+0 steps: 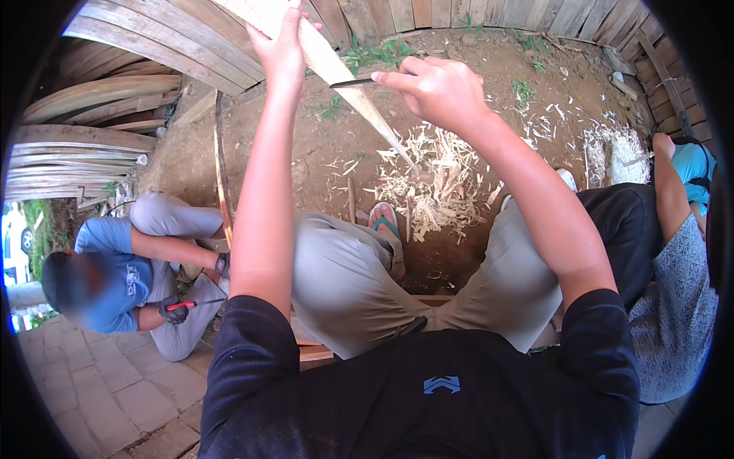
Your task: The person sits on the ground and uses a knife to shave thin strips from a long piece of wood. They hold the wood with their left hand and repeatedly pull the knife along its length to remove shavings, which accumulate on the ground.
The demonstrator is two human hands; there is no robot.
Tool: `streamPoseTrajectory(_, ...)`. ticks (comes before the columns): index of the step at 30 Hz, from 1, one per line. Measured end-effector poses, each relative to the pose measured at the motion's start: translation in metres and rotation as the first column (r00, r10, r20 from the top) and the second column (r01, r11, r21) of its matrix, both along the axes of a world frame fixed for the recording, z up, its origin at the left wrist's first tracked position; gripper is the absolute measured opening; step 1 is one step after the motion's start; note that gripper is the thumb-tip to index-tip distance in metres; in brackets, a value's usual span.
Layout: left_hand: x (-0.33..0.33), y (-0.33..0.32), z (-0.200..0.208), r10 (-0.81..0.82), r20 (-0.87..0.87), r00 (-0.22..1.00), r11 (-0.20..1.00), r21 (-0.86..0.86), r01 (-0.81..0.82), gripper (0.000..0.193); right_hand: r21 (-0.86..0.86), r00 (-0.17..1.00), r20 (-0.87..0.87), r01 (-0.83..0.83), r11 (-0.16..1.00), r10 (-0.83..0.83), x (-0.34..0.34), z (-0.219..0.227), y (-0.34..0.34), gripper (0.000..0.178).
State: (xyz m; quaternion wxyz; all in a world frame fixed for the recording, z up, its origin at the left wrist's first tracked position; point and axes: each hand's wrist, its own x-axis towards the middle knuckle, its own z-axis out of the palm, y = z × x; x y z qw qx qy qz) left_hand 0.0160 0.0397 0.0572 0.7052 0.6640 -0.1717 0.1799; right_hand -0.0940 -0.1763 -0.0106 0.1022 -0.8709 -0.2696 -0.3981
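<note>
- Pale wooden strip [325,63]: in the head view, it slants from 11 o'clock, where its upper end leaves the picture, down towards 1 o'clock; its narrow tip seems to rest at the edge of the wood shavings [443,187].
- My left grip [281,55], at 11 o'clock, pinches the strip, thumb on one side, the other fingers mostly hidden.
- My right grip [443,90], at 1 o'clock, is closed round a tool whose dark blade [353,83] lies across the strip at 12 o'clock; I cannot make out the handle inside my fist.
- Too steep an angle could, I judge, make the blade dig in and split the strip, most easily where it tapers.
- The tip looks lightly planted; loose shavings might let it skid, throwing the blade off line.
- Both my hands are bare: a slip towards 11 o'clock could nick my left fingers, and one towards 6 o'clock could reach my sandalled foot [384,216] near the dial's centre.
- A co-worker [126,298] sits at 9 o'clock and another person [680,252] is at 3 o'clock, so a careless wide swing might endanger them.
</note>
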Motion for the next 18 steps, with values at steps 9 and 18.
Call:
streamPoseTrajectory(9, 0.003, 0.028, -0.002, -0.016, -0.042, 0.999, 1.0, -0.019, 0.015, 0.042, -0.072, 0.965, -0.259, -0.063, 0.995, 0.043, 0.001, 0.01, -0.001, 0.03)
streamPoseTrajectory(18, 0.001, 0.031, 0.0, -0.201, 0.003, 0.98, 0.979, -0.035, 0.201, 0.062, -0.057, 0.885, -0.462, -0.082, 0.995, 0.047, -0.002, 0.013, 0.008, 0.031)
